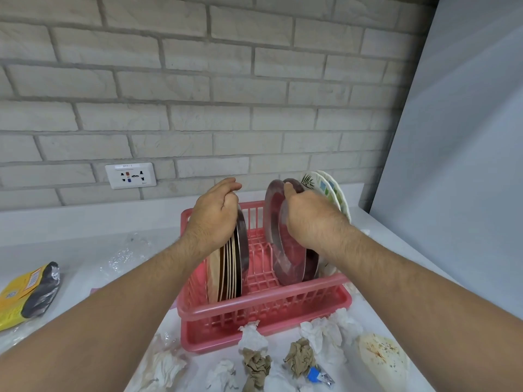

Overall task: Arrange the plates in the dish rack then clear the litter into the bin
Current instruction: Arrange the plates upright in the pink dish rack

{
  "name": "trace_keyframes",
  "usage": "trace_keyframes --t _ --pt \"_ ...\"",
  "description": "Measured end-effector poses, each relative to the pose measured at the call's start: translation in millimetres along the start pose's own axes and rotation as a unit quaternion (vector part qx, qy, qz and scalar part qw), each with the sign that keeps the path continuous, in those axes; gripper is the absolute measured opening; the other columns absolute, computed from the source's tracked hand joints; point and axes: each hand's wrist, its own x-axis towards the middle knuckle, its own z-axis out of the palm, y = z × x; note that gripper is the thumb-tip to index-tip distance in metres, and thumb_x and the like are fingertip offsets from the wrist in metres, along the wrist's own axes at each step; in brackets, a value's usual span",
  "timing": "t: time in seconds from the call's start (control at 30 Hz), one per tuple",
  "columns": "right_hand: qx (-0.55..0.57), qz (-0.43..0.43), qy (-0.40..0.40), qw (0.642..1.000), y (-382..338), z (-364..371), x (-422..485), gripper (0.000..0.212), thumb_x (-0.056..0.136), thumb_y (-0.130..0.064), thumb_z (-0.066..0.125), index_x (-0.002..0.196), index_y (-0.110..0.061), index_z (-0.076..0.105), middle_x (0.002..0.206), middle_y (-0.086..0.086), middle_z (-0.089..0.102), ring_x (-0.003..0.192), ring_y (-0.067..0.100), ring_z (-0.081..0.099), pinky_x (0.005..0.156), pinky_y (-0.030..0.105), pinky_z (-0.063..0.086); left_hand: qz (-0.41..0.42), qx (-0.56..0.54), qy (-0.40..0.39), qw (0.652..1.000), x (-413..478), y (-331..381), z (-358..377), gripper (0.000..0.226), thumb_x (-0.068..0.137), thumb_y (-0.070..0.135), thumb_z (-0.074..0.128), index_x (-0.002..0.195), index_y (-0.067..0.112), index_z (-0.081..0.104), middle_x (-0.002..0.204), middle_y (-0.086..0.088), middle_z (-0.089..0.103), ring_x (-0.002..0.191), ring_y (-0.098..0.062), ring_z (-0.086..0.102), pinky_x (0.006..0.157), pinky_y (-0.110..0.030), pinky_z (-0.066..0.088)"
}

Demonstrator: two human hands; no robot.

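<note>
A pink plastic dish rack (263, 309) stands on the white counter. Several brown and cream plates (227, 270) stand upright at its left end, and my left hand (215, 213) curls over their top edges. At the right end stand dark maroon plates (278, 236), with white leaf-patterned plates (325, 185) behind them. My right hand (308, 213) grips the rim of a maroon plate. Crumpled white tissues (252, 336) and brown paper balls (301, 356) lie in front of the rack.
A soiled paper plate (382, 355) lies at the front right beside a small blue-and-silver wrapper (319, 374). A yellow and black packet (28, 292) and clear plastic film (127, 253) lie to the left. A wall socket (130, 175) sits on the brick wall behind.
</note>
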Motion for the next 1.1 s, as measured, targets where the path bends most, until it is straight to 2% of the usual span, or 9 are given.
trace_keyframes --t 0.17,0.3,0.43,0.5,0.57,0.7,0.83,1.0,1.1 --pt "-0.027 -0.028 0.047 0.998 1 -14 3 0.024 0.095 -0.011 0.051 0.119 -0.011 0.051 0.073 -0.003 0.036 0.083 0.022 0.051 0.061 0.03 0.042 -0.003 -0.01 -0.002 1.0 0 0 0 0.042 0.097 0.012 0.034 0.134 0.016 0.054 0.146 0.006 0.044 0.136 -0.004 0.033 0.108 -0.014 0.017" --pt "-0.016 -0.063 0.144 0.987 -5 -16 0 0.018 0.097 -0.022 0.048 0.111 -0.014 0.058 0.068 -0.003 0.044 0.076 0.022 0.051 0.067 0.032 0.044 -0.003 -0.019 -0.009 1.0 0 1 -1 0.044 0.097 0.013 0.035 0.139 0.017 0.049 0.149 0.006 0.042 0.137 -0.003 0.031 0.11 -0.014 0.016" --pt "0.197 -0.076 0.121 0.97 -16 2 -5 0.029 0.096 -0.039 0.047 0.106 -0.021 0.067 0.091 -0.002 0.067 0.084 0.013 0.061 0.078 0.031 0.054 -0.018 -0.03 -0.006 0.999 1 2 -2 0.047 0.097 0.017 0.04 0.143 0.018 0.043 0.151 0.007 0.037 0.139 -0.004 0.029 0.111 -0.016 0.016" --pt "0.335 -0.071 0.058 0.938 -23 17 -7 0.033 0.094 -0.045 0.051 0.111 -0.023 0.069 0.086 -0.003 0.068 0.072 0.009 0.065 0.069 0.031 0.058 -0.02 -0.026 0.004 0.999 3 1 -4 0.046 0.096 0.02 0.045 0.142 0.018 0.044 0.147 0.006 0.042 0.135 -0.007 0.035 0.11 -0.021 0.023" --pt "0.378 -0.077 0.032 0.922 -29 28 -9 0.038 0.094 -0.05 0.05 0.118 -0.026 0.066 0.087 -0.005 0.07 0.069 0.008 0.067 0.067 0.033 0.06 -0.026 -0.027 0.014 0.999 4 0 -4 0.041 0.095 0.024 0.051 0.135 0.017 0.049 0.135 0.006 0.049 0.124 -0.008 0.044 0.1 -0.021 0.031" --pt "0.389 -0.083 0.05 0.916 -39 39 -10 0.036 0.094 -0.05 0.046 0.114 -0.028 0.065 0.093 -0.006 0.071 0.089 0.011 0.066 0.084 0.039 0.056 -0.047 -0.05 0.009 0.998 6 -2 -7 0.025 0.092 0.029 0.056 0.116 0.021 0.058 0.114 0.01 0.058 0.109 -0.009 0.055 0.094 -0.024 0.04" --pt "0.351 -0.068 0.043 0.933 -45 35 -12 0.038 0.092 -0.05 0.036 0.11 -0.029 0.062 0.091 -0.001 0.068 0.088 0.021 0.061 0.085 0.041 0.053 -0.061 -0.057 -0.019 0.996 10 -8 -13 0.018 0.089 0.037 0.053 0.102 0.039 0.065 0.106 0.021 0.064 0.104 -0.003 0.058 0.1 -0.034 0.043" --pt "0.237 -0.083 0.012 0.968 -50 26 -15 0.039 0.096 -0.031 0.039 0.132 -0.017 0.041 0.097 0.005 0.053 0.09 0.027 0.053 0.071 0.035 0.046 -0.064 -0.086 -0.061 0.992 14 -9 -20 0.033 0.091 0.014 0.05 0.116 0.026 0.068 0.12 0.014 0.064 0.114 -0.003 0.055 0.106 -0.026 0.038" --pt "0.243 -0.074 0.008 0.967 -55 27 -17 0.037 0.099 -0.026 0.032 0.133 -0.015 0.038 0.091 0.005 0.05 0.086 0.027 0.05 0.068 0.035 0.043 -0.065 -0.087 -0.084 0.991 17 -12 -25 0.039 0.089 0.01 0.047 0.12 0.024 0.066 0.124 0.012 0.063 0.117 -0.003 0.053 0.11 -0.031 0.037"
